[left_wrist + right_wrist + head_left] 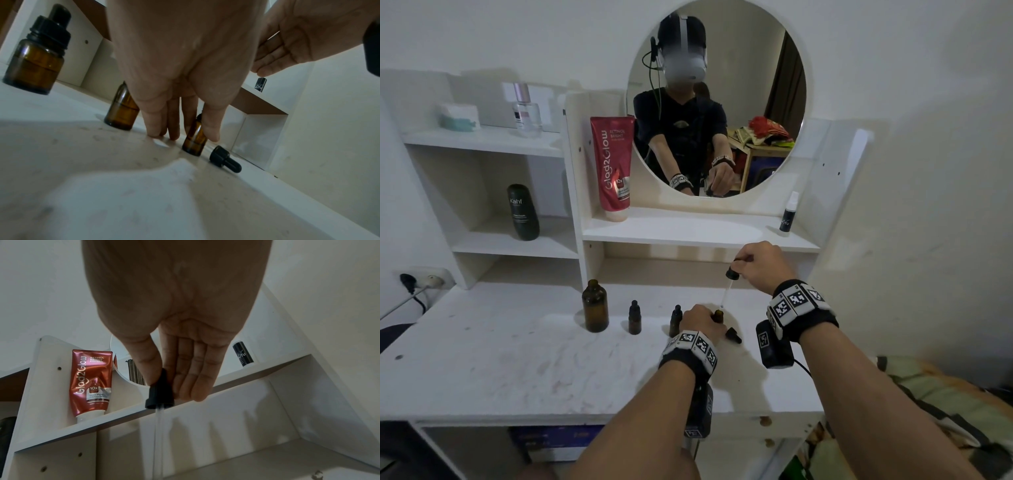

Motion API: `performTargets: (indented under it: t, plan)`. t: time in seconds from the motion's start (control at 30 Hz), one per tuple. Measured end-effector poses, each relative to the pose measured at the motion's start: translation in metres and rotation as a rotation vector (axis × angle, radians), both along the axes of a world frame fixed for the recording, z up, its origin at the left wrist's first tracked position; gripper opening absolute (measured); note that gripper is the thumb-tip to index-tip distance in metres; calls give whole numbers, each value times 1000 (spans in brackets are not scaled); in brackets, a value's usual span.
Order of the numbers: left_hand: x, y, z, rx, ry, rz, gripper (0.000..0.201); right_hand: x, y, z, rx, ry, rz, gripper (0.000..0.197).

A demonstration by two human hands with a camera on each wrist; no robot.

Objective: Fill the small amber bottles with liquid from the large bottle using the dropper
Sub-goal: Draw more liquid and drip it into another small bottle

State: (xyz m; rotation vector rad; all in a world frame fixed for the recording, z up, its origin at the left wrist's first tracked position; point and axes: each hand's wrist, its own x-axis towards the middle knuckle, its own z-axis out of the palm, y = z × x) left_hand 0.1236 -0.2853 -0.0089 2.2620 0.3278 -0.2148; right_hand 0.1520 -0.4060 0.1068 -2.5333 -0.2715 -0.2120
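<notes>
While the left hand (pixel 700 322) is gripping an uncapped small amber glass bottle (pixel 194 139) between thumb and fingers and holding it upright on the white scuffed tabletop (pixel 524 356), the right hand (pixel 760 265) is pinching the black rubber bulb of a dropper (pixel 730 279) between thumb and forefinger, with the other fingers lying nearly straight beside it. Its clear glass tube is pointing down, and its tip is hanging just above the open mouth of the held bottle, apart from it. Whether any liquid is sitting in the tube cannot be told. A loose black dropper cap (pixel 225 160) is lying on its side just beside the base of the held bottle, on the right. Two more small amber bottles are standing to the left with their black dropper caps on, one (pixel 675 321) close by the left hand and the other (pixel 634 318) a little further left. The large amber glass bottle (pixel 595 306) is standing uncapped at the left end of the row, its round shoulders and narrow neck showing dark brown. On the shelf above, a red squeeze tube (pixel 612 168) is leaning beside a round mirror (pixel 774 102), and a small black spray bottle (pixel 787 216) is standing at the right.
</notes>
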Motion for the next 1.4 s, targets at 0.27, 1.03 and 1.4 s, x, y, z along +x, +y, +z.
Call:
performTargets:
  t: [0.27,1.03,1.4]
  plan:
    - [1,-1,2,21,29,2,28,-4,2,3,-95,-59,42,11]
    - [-2,-1,5,46,32,-3,21,-9,3,2,-124,-43,70,16]
    - [-2,1,4,30,23,11,28,-11,1,-2,-120,-6,70,16]
